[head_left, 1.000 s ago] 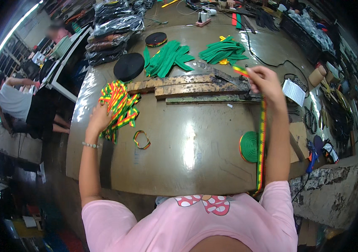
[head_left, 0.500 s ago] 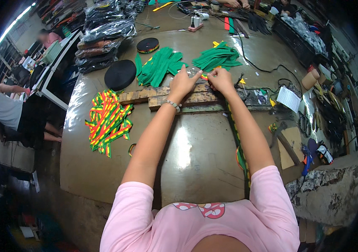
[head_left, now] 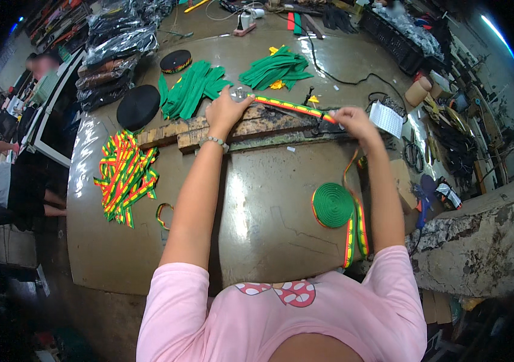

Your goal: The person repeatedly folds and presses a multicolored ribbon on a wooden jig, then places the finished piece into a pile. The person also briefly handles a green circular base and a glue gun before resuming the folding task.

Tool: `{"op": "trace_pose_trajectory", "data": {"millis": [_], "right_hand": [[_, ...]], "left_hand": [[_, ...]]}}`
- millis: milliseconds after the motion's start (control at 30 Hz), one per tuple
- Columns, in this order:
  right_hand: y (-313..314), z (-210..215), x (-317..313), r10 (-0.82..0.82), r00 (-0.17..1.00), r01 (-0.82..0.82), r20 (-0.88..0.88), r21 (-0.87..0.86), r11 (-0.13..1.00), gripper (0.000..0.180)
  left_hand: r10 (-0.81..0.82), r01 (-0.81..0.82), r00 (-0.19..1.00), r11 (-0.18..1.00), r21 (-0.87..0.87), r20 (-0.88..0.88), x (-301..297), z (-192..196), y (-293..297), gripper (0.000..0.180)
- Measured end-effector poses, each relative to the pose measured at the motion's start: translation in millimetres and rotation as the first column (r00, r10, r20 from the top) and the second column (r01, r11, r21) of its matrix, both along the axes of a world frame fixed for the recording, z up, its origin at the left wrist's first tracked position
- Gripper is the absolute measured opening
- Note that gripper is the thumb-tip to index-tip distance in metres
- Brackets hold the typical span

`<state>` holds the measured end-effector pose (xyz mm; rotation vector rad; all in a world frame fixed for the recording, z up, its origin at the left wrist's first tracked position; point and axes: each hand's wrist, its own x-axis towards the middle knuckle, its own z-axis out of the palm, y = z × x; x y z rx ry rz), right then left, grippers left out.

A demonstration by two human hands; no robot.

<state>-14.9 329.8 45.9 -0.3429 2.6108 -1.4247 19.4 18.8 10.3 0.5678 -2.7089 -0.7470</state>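
A red, yellow and green striped ribbon (head_left: 293,107) stretches between my hands, along the far side of a worn wooden block (head_left: 257,128). My left hand (head_left: 223,113) is at its left end, thumb pressed to the ribbon; its other fingers are partly hidden. Beside that thumb sits a small clear, round piece (head_left: 238,93). The fingers of my right hand (head_left: 355,123) are closed on the ribbon near a dark stretch of it. More ribbon hangs below the right hand, beside a coiled ribbon roll (head_left: 332,205) on the table.
Striped strips (head_left: 125,178) lie piled at left. Two green strip piles (head_left: 190,90) (head_left: 276,67) lie beyond the block, near a black roll (head_left: 138,107). Scissors (head_left: 413,155), white paper (head_left: 386,119) and a glue gun (head_left: 424,205) lie at right. A black cord (head_left: 341,79) crosses behind.
My right hand has moved right, away from the left, drawing out the ribbon between them. The coiled roll now shows. The whole view has shifted a little.
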Motion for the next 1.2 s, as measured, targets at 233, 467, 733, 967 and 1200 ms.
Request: {"op": "trace_pose_trajectory", "data": {"millis": [233, 467, 733, 967, 1200], "right_hand": [[5, -25, 2, -0.060, 0.998, 0.062, -0.023, 0.089, 0.994, 0.027], [-78, 20, -3, 0.057, 0.925, -0.095, -0.375, -0.085, 0.992, 0.028], [-175, -42, -37, 0.071, 0.890, -0.001, -0.451, 0.153, 0.988, 0.030], [-157, -6, -27, 0.160, 0.927, -0.072, -0.339, 0.256, 0.964, 0.036], [-24, 46, -7, 0.121, 0.959, -0.082, -0.256, 0.157, 0.984, 0.033]], "left_hand": [[-0.005, 0.004, 1.000, 0.999, -0.047, -0.024, 3, 2, 1, 0.084], [-0.181, 0.225, 0.957, 0.957, 0.185, -0.227, 8, -3, -10, 0.070], [-0.155, 0.189, 0.970, 0.964, 0.185, -0.185, 8, -4, -9, 0.072], [-0.051, 0.054, 0.981, 0.998, 0.013, -0.186, 3, -2, 2, 0.068], [-0.055, 0.059, 0.985, 0.998, 0.021, -0.165, 3, -2, 1, 0.068]]}}
